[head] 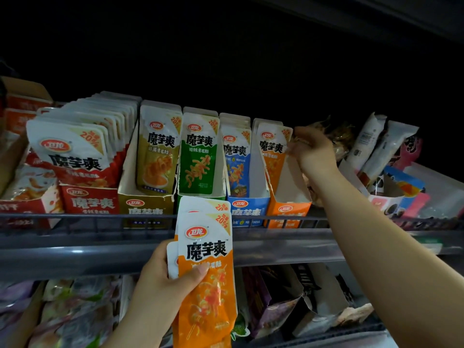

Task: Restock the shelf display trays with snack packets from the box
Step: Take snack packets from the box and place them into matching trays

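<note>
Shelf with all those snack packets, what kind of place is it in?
Probably a shop's snack aisle: the railed shelf holds branded display trays side by side, like the orange tray, and more packets lie on the level below.

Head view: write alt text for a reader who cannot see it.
A person's left hand holds a small stack of orange snack packets before the shelf edge, while the right hand reaches up to the matching packets standing in the orange display tray. More trays of the same snack, in other colours, stand in a row to its left.
</note>
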{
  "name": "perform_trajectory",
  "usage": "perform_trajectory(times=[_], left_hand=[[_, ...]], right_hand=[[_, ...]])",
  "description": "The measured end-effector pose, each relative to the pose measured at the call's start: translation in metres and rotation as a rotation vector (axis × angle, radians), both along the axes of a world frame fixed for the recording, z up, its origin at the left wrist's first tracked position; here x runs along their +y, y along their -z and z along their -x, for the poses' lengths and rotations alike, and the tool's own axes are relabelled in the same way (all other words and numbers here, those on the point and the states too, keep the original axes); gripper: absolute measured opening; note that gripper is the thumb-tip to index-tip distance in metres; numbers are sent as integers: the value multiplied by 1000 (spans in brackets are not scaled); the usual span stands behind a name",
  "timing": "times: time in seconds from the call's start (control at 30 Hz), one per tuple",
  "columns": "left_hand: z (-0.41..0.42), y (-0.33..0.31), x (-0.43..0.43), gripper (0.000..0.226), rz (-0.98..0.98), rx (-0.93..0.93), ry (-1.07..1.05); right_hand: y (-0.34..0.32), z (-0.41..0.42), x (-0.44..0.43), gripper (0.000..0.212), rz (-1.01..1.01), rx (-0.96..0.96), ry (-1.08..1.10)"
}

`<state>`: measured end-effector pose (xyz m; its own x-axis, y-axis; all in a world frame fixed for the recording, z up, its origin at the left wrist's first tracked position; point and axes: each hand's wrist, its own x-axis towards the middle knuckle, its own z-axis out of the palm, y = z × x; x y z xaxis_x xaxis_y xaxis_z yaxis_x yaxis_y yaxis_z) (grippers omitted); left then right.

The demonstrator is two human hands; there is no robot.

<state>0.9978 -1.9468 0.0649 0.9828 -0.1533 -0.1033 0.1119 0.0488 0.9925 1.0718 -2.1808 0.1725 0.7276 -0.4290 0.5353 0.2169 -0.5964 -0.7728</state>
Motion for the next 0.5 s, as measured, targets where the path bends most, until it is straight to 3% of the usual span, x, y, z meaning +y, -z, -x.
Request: perform_trajectory(times=[0.23, 0.33, 0.5], left_hand=[[2, 4, 0, 28, -14, 11, 7], [0, 5, -1, 28, -12, 15, -3], [0, 4, -3, 27, 44, 1, -18]], right_hand=[[-1, 2, -5, 38, 202, 170, -10], [-1, 8, 1, 38, 90, 169, -55], [11, 53, 27, 25, -180, 5, -123]])
